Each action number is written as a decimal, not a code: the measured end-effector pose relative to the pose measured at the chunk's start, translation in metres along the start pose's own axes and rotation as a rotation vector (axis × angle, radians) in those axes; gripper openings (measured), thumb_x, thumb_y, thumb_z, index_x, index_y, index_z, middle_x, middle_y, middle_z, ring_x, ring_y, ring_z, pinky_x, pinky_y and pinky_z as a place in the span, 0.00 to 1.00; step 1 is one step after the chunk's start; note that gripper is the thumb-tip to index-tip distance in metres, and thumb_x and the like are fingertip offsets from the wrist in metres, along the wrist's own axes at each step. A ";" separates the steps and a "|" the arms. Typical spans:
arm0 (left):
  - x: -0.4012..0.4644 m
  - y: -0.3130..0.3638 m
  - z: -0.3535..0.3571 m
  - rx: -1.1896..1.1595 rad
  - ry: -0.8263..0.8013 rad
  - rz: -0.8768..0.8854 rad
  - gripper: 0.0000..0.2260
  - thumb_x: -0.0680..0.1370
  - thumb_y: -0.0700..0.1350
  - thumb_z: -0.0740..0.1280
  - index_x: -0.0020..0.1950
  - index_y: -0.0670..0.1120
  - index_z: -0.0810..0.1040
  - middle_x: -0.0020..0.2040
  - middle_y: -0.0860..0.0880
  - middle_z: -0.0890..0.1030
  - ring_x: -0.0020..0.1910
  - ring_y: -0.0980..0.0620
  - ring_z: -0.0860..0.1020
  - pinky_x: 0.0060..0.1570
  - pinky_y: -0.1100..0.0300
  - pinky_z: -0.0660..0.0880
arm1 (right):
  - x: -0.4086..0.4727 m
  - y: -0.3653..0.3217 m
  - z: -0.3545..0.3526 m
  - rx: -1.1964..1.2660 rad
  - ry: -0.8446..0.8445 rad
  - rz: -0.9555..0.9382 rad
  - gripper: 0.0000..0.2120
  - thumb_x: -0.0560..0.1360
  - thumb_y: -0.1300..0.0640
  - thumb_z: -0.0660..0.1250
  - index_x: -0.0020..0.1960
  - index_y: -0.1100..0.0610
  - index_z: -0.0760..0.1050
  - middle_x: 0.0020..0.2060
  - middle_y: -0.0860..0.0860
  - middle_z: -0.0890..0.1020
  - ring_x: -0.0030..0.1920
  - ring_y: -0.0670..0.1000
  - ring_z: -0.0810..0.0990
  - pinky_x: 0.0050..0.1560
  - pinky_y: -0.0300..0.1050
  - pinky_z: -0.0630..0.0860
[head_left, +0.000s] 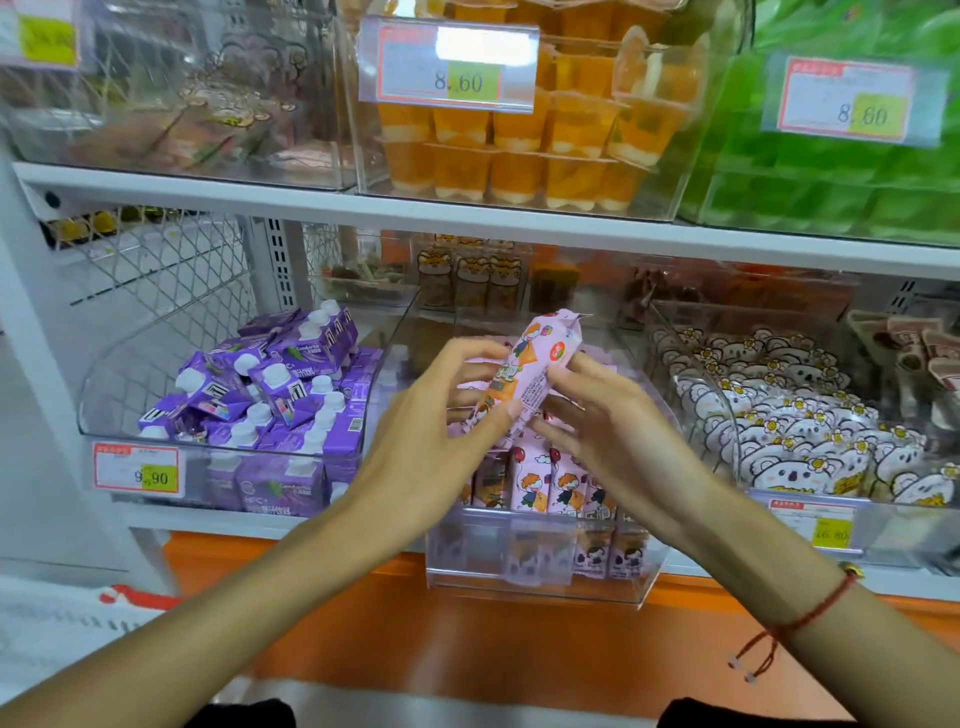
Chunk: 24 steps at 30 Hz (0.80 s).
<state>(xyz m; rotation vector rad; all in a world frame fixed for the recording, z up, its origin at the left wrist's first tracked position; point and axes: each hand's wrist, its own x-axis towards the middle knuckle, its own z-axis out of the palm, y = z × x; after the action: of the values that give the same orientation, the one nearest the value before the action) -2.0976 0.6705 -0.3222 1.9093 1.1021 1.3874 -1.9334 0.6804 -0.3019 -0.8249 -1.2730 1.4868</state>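
— Both hands are gripping something, aren't they?
— Yes, the left hand (431, 431) and the right hand (613, 421) are holding one pink snack packet (524, 379), fingers curling round it from either side.
— Where is it sitting?
— It is hanging tilted in the air, just above the clear bin (467, 577) of matching packets on the lower shelf. To the left, purple drink cartons (280, 384) are lying piled; to the right, koala-print packets (810, 431) are filling another bin; orange jelly cups (519, 140) are sitting stacked above
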 end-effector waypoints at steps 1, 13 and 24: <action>0.000 -0.001 0.001 0.044 -0.006 0.014 0.13 0.78 0.45 0.67 0.58 0.61 0.72 0.56 0.64 0.79 0.56 0.64 0.77 0.57 0.63 0.74 | 0.000 0.001 0.000 -0.030 0.034 -0.025 0.13 0.79 0.58 0.62 0.63 0.55 0.75 0.53 0.49 0.84 0.53 0.46 0.82 0.57 0.42 0.77; 0.007 0.013 -0.006 -0.323 -0.059 -0.365 0.06 0.76 0.51 0.68 0.51 0.55 0.82 0.44 0.57 0.85 0.43 0.63 0.82 0.34 0.70 0.76 | -0.003 -0.004 0.002 -0.216 0.203 -0.032 0.12 0.74 0.54 0.70 0.55 0.56 0.79 0.45 0.51 0.85 0.36 0.45 0.79 0.33 0.34 0.75; 0.008 0.006 -0.015 -0.289 -0.117 -0.218 0.19 0.75 0.36 0.69 0.63 0.53 0.77 0.60 0.56 0.81 0.59 0.62 0.78 0.59 0.70 0.73 | -0.001 -0.003 -0.004 -0.272 0.055 -0.153 0.20 0.72 0.65 0.70 0.62 0.52 0.75 0.55 0.50 0.82 0.55 0.49 0.82 0.57 0.43 0.78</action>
<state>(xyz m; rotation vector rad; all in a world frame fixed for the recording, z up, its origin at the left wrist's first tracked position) -2.1087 0.6735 -0.3090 1.5921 0.9634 1.2242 -1.9290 0.6804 -0.3003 -0.9153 -1.4828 1.1787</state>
